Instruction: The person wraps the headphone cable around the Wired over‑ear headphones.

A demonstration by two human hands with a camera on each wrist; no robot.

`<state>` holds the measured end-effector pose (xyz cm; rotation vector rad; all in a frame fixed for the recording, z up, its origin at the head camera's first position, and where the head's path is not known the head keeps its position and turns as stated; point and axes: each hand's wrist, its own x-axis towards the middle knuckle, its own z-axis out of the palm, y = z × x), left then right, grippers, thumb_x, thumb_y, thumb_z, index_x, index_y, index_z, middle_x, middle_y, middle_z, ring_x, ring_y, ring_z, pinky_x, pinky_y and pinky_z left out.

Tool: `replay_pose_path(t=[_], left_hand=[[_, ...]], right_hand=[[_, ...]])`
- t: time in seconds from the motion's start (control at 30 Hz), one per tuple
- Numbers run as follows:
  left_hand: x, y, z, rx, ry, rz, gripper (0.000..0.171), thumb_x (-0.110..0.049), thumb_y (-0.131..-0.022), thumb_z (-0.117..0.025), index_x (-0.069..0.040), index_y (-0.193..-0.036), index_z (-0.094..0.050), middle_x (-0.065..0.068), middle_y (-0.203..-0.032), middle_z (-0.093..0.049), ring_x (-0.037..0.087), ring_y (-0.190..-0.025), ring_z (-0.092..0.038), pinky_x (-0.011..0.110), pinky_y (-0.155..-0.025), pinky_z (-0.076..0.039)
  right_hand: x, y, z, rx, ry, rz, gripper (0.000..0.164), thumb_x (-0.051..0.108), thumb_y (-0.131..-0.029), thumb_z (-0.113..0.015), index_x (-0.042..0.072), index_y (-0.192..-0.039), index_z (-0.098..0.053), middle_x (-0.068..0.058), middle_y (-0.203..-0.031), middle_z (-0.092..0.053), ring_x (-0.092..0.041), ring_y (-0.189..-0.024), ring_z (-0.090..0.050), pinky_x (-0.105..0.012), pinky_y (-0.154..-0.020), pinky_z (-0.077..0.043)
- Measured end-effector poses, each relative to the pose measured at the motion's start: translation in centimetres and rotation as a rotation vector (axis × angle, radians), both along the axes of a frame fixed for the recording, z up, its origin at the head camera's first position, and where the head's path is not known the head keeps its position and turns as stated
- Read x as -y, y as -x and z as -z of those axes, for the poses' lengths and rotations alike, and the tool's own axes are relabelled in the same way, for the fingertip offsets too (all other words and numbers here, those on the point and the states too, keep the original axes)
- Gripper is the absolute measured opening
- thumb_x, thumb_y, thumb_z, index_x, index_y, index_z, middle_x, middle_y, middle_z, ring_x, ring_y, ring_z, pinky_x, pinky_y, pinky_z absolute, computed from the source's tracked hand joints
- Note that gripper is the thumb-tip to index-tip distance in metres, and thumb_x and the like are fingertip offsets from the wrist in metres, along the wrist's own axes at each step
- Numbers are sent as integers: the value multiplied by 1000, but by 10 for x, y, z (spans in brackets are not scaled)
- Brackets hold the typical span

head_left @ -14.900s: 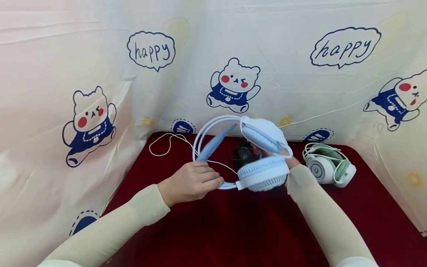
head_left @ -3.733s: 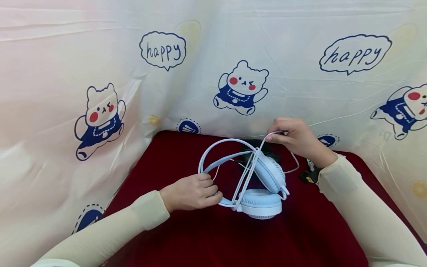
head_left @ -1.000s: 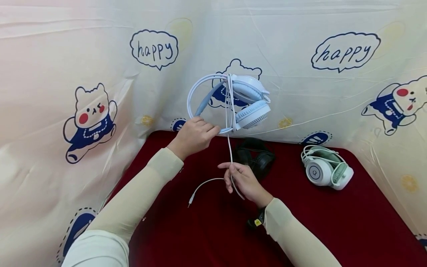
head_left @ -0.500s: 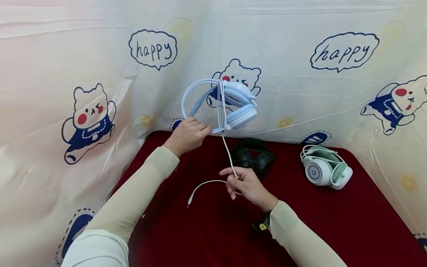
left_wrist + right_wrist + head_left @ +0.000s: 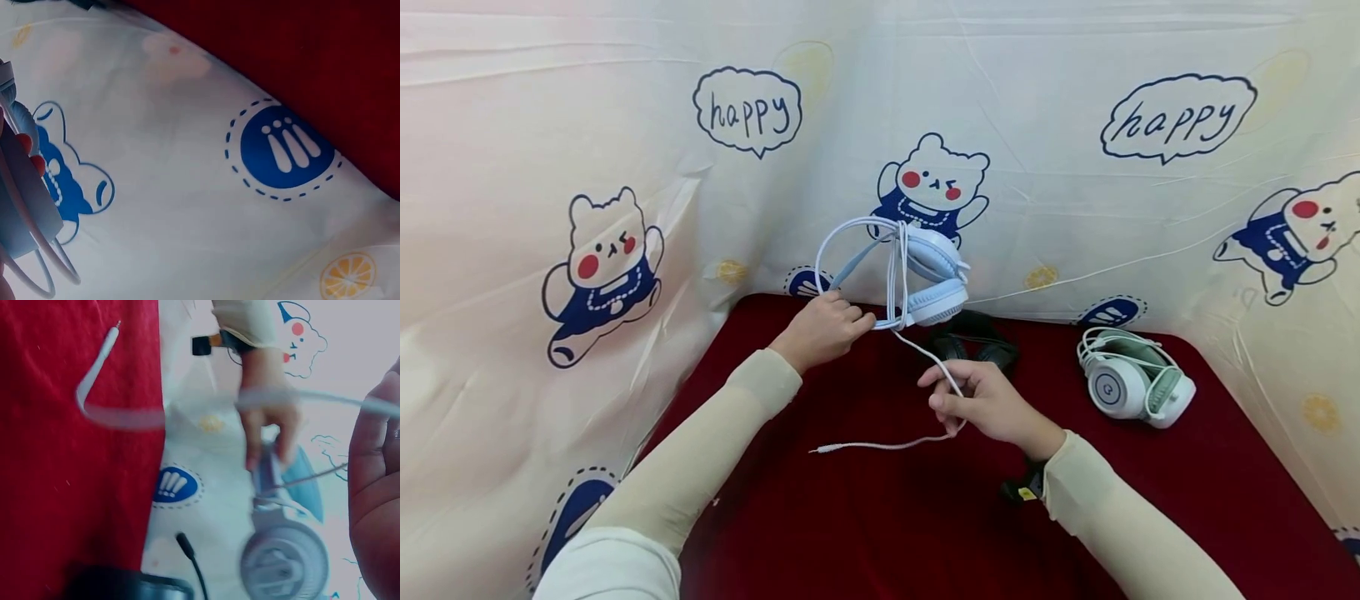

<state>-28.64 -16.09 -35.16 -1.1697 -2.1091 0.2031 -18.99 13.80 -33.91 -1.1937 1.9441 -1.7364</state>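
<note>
My left hand (image 5: pixel 827 329) grips the headband of white and light-blue headphones (image 5: pixel 938 302), holding them up near the back of the table. Several turns of their white cord run across the headband next to the ear cups. From the wrapped turns the cord's loose end comes down to my right hand (image 5: pixel 992 404), which holds it between curled fingers and thumb. Past that hand the cord runs left to its slim plug (image 5: pixel 829 448). In the right wrist view the cord crosses in front of the left hand (image 5: pixel 269 419) and an ear cup (image 5: pixel 284 562).
Black headphones (image 5: pixel 997 356) lie on the red cloth (image 5: pixel 850 525) behind the right hand. White and green headphones (image 5: pixel 1120 392) with a wrapped cord rest at the back right. A printed curtain (image 5: pixel 1037 217) hangs behind and beside the table.
The cord, loose in the oldest frame, is now wound around the headphones. Over the last second the left hand lowers them, while the right hand moves right and the held cord slackens.
</note>
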Motion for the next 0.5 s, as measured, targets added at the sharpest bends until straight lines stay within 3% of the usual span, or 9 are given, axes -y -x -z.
replay_pose_path(t=[0.2, 0.33, 0.5], left_hand=[[-1, -5, 12, -21, 64, 10, 15, -8, -88, -66, -12, -103, -68, 2, -80, -70, 17, -67, -62, 31, -67, -47], [-3, -9, 15, -8, 94, 17, 18, -9, -88, -67, -12, -106, -68, 2, -85, -71, 17, -71, -64, 31, -71, -48], [-4, -14, 17, 17, 128, 17, 21, -8, -88, -68, -12, -109, -67, 3, -89, -71, 18, -76, -65, 31, -74, -48]], right_hand=[[-12, 6, -17, -61, -51, 52, 22, 5, -93, -63, -6, -112, -59, -13, -75, -63, -23, -57, -61, -34, -55, -55], [-21, 10, -29, -73, -46, 88, 18, 2, -93, -63, -10, -106, -58, -18, -74, -62, -24, -57, -61, -34, -56, -55], [-29, 14, -44, -103, -47, 135, 13, 1, -94, -60, -9, -103, -59, -14, -71, -61, -25, -57, -61, -34, -60, -55]])
